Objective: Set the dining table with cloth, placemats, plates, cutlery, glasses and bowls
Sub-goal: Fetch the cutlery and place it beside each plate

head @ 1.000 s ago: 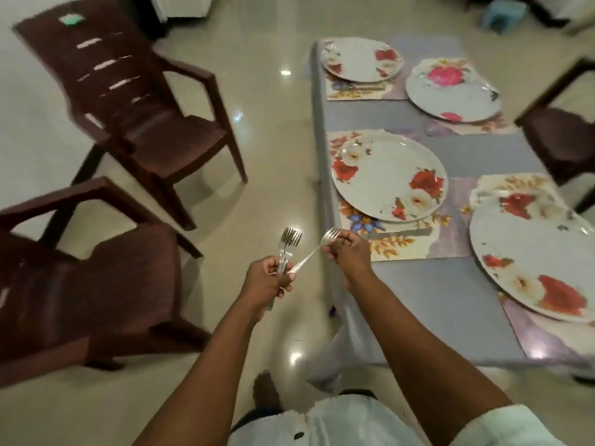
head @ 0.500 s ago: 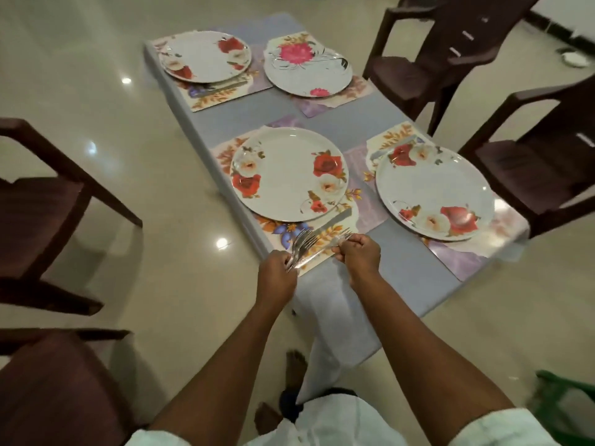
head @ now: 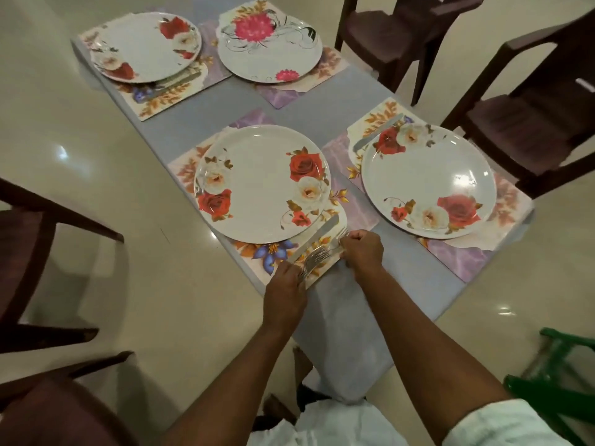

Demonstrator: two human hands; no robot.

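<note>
Forks (head: 314,259): bundle gripped in left hand (head: 286,289) over near-left placemat (head: 257,251), beside knife (head: 314,239). Right hand (head: 362,251) pinches one fork (head: 341,237). Likely light, stiff, slippery steel; best held mid-handle. Plate (head: 260,185) adjacent on table (head: 418,278).

White rose-patterned plates (head: 257,185), floral placemats (head: 351,201), grey cloth (head: 415,272), brown chairs (head: 528,123)

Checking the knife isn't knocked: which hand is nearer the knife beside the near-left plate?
Left. The left hand holds a bunch of forks right at the handle end of the knife; the right hand pinches one fork just right of it.
</note>
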